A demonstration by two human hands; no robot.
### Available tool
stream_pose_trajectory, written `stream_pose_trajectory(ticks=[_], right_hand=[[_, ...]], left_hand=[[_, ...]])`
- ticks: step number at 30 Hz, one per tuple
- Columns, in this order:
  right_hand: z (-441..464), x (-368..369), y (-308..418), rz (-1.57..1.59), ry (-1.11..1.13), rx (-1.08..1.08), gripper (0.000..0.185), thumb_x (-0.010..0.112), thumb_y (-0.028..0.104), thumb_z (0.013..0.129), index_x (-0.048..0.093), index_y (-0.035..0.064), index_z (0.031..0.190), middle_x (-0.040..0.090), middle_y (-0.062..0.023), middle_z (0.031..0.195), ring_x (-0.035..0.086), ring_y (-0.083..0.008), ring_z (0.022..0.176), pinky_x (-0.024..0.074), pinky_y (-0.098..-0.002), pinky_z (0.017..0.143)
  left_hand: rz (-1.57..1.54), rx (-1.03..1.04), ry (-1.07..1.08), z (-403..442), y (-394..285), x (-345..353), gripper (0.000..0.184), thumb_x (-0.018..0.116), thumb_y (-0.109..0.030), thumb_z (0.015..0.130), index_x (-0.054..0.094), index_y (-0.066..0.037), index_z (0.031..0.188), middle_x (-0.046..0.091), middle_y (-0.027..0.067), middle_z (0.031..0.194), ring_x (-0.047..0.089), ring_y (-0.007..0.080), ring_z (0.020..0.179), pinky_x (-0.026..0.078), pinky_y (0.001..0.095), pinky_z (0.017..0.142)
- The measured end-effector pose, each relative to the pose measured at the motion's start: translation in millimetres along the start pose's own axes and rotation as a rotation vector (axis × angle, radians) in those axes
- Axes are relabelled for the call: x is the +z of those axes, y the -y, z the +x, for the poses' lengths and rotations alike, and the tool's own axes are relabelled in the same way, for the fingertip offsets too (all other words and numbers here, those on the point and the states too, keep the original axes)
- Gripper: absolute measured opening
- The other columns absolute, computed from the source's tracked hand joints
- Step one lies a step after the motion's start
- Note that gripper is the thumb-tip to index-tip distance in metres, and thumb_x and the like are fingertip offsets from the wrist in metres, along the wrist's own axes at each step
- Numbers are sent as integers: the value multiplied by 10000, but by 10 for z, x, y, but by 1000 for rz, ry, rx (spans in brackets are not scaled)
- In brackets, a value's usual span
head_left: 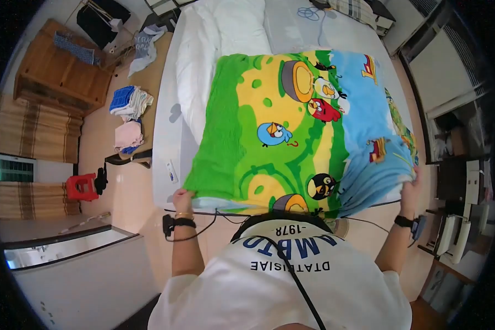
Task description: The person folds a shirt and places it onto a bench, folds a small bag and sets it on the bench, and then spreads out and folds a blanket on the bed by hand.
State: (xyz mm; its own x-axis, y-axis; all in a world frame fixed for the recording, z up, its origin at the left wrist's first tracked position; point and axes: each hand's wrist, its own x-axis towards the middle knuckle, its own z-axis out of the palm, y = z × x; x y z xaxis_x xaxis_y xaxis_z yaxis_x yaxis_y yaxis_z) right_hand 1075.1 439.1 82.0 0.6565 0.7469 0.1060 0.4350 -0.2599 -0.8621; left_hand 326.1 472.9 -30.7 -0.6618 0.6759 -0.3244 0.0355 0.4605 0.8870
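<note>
A fleece blanket with cartoon birds on green, yellow and blue lies spread over the near part of the bed. My left hand pinches its near-left green corner at the bed's front edge. At the near-right side, my right hand is closed on the blue edge, where the cloth bunches into folds. Both wrists wear black bands with small devices. Part of the blanket's near edge is hidden behind my shirt.
White bedding lies on the bed's far left, with a small white box near the left edge. Folded clothes sit on a bench at left, near a red stool. A dark cable hangs by my left wrist.
</note>
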Motion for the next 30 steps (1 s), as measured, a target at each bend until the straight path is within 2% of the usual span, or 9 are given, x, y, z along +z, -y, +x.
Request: stream_pose_trajectory(ticks=[6, 7, 9, 12, 14, 17, 20, 24, 30], right_hand=[[-500, -859, -1933, -772, -325, 233, 498, 630, 152, 771, 561, -20, 1233, 655, -275, 1108, 625, -434, 1046, 487, -467, 897], [-425, -811, -2282, -924, -215, 514, 607, 652, 94, 782, 503, -70, 1346, 601, -272, 1271, 570, -392, 1199, 419, -386, 1056], [-456, -546, -2211, -902, 122, 660, 490, 613, 94, 783, 562, -42, 1251, 637, -250, 1202, 577, -414, 1179, 447, -443, 1023], [-270, 64, -1524, -1013, 322, 642, 496, 690, 127, 770, 551, -28, 1220, 629, -253, 1186, 601, -426, 1090, 480, -523, 901], [5, 534, -623, -916, 234, 308, 574, 733, 169, 772, 519, -34, 1265, 615, -255, 1202, 583, -410, 1128, 469, -489, 939], [689, 1413, -325, -625, 154, -131, 576, 750, 157, 788, 516, -58, 1269, 590, -258, 1218, 555, -414, 1169, 443, -439, 1000], [1204, 2550, 631, -346, 189, -544, 490, 702, 116, 827, 534, -43, 1259, 578, -260, 1255, 535, -420, 1190, 411, -448, 1036], [1547, 3889, 1715, -146, 264, -655, 482, 717, 175, 815, 566, -19, 1229, 590, -273, 1232, 564, -443, 1127, 435, -461, 1003], [1021, 5151, 979, -691, 431, -470, 591, 594, 530, 881, 508, 229, 1383, 394, -228, 1477, 380, -522, 1308, 337, -649, 1025]], left_hand=[[355, -63, -111, 0, 706, -328, 136, 661, 27, 639, 565, -67, 620, 553, 26, 580, 521, 166, 541, 451, 322, 523], [639, 100, -151, 240, 1274, -315, 89, 652, -87, 703, 636, -24, 642, 630, 123, 587, 594, 259, 540, 488, 390, 550], [924, 29, 65, 285, 1421, -104, 241, 690, -251, 733, 715, -15, 775, 692, 231, 762, 692, 401, 804, 549, 461, 720], [1367, 52, 364, 991, 1933, 61, 350, 728, -337, 717, 729, -17, 860, 710, 234, 859, 699, 390, 856, 564, 441, 770], [1194, -39, 95, 1049, 1160, 542, 420, 794, -407, 658, 733, -32, 839, 724, 203, 874, 703, 364, 811, 565, 448, 740], [985, 308, 28, 1220, -226, 1230, 447, 743, -263, 694, 680, -28, 1069, 666, 232, 1072, 616, 391, 1039, 506, 426, 922], [663, 659, 35, 1383, -1396, 1944, 377, 726, -202, 742, 654, -7, 1057, 657, 208, 1034, 604, 376, 1019, 481, 441, 909], [470, 1075, 75, 1480, -2560, 2903, 334, 720, -168, 775, 637, 7, 1048, 644, 197, 1060, 596, 371, 1026, 465, 442, 915], [851, 912, 128, 1952, -2156, 4011, 509, 641, -388, 889, 580, -130, 1323, 484, 255, 1389, 454, 477, 1258, 366, 535, 1078]])
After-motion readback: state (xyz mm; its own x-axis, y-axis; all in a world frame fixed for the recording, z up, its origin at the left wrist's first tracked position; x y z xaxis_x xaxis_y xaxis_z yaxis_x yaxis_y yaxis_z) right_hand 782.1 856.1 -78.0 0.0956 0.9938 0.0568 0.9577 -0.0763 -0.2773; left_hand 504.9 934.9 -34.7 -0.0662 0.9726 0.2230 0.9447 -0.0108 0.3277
